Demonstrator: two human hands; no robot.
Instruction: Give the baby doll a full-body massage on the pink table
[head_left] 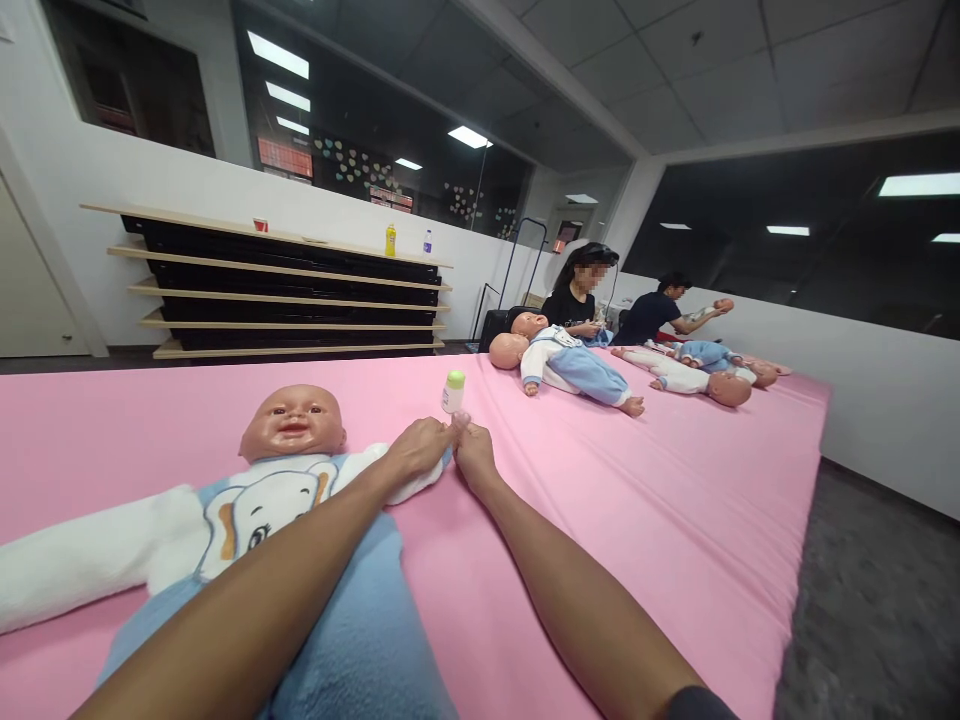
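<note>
A baby doll (294, 425) lies face up on the pink-covered table (570, 560), in a white and blue fleece outfit with an animal face on the chest. Its sleeved arm (409, 485) stretches to the right. My left hand (421, 447) is closed around the cuff end of that arm. Fingers curled, my right hand (475, 452) grips the doll's small hand (461, 420), which shows only in part between my two hands. Just behind them stands a small white bottle with a green cap (454, 392), upright on the cloth.
Further right lie more dolls, one in white and blue (574, 365) and another in white (690, 380). Two people (574, 300) sit at the table's far side. Stacked folded tables (292, 285) stand by the wall, with bottles (391, 240) on top.
</note>
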